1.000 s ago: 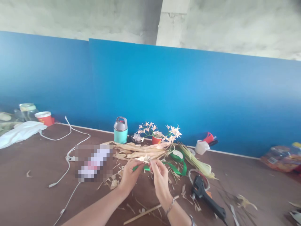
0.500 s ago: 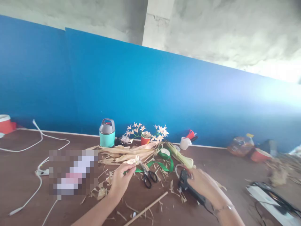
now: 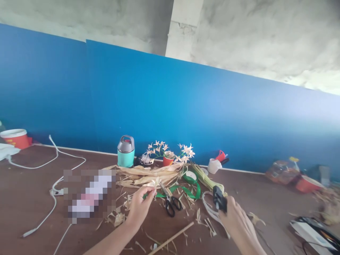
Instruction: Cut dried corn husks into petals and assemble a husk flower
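Observation:
My left hand [image 3: 140, 209] pinches a small cream husk flower [image 3: 156, 182] between thumb and fingertips. My right hand [image 3: 236, 219] is wrapped around a black glue gun [image 3: 220, 199], raised over the table, its handle mostly hidden by the fingers. Between the hands lie black-handled scissors [image 3: 170, 205], blades towards the back. Dried corn husks [image 3: 151, 171] are piled beyond my left hand. A roll of green ribbon [image 3: 191, 177] trails loosely across the scraps, beside a bundle of pale green stems [image 3: 204, 177].
Cream flowers stand by an orange cup [image 3: 168, 159] at the back, near a teal flask [image 3: 126, 152]. A white cup [image 3: 214, 165] is right of them. White cables [image 3: 55, 184] run along the left. A thin stick [image 3: 172, 238] and husk scraps lie in front.
My right hand has lifted the glue gun off the table and turned it. The left hand still holds the flower in nearly the same place. The view has shifted slightly left.

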`<state>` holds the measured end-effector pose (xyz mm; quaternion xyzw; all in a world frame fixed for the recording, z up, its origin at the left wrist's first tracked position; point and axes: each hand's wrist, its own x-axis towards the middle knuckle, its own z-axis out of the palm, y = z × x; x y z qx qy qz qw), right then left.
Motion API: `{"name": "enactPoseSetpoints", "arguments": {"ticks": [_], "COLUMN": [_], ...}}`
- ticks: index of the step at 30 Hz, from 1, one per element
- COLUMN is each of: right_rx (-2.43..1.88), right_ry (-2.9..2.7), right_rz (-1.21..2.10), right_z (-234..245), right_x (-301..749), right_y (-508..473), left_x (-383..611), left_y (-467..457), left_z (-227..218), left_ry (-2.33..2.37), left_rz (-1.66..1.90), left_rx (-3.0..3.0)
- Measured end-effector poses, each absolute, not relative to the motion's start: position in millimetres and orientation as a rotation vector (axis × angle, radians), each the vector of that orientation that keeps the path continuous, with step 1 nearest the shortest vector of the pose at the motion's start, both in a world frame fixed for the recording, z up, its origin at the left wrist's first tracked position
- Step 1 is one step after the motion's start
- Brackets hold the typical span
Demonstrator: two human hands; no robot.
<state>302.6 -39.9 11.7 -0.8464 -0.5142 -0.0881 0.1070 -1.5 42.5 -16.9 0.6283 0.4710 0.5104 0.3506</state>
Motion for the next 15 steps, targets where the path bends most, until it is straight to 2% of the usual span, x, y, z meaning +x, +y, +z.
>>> {"name": "enactPoseSetpoints", "arguments": {"ticks": [4,8,11,15], "right_rx": [-1.995,-1.472,-1.223,-1.098], "right_ry": [-1.621,-2.006,-2.118,-2.119], "right_rz": [-0.218,0.054,0.144,0.15], "right_z": [28,37,35,19], "right_x": [275,220,186,169], "right_y": [-31,-23,-16,-4], "left_x": [1,1,-1,-2], "left_y": [43,43,44,46], "left_z": [-20,-22,-22,-22], "left_ry": [1.237,1.245,1.256,1.263], "left_rz": [1.362,1.377,1.37,1.399], "left_rx": [1.62,1.608,1.607,1.61]}}
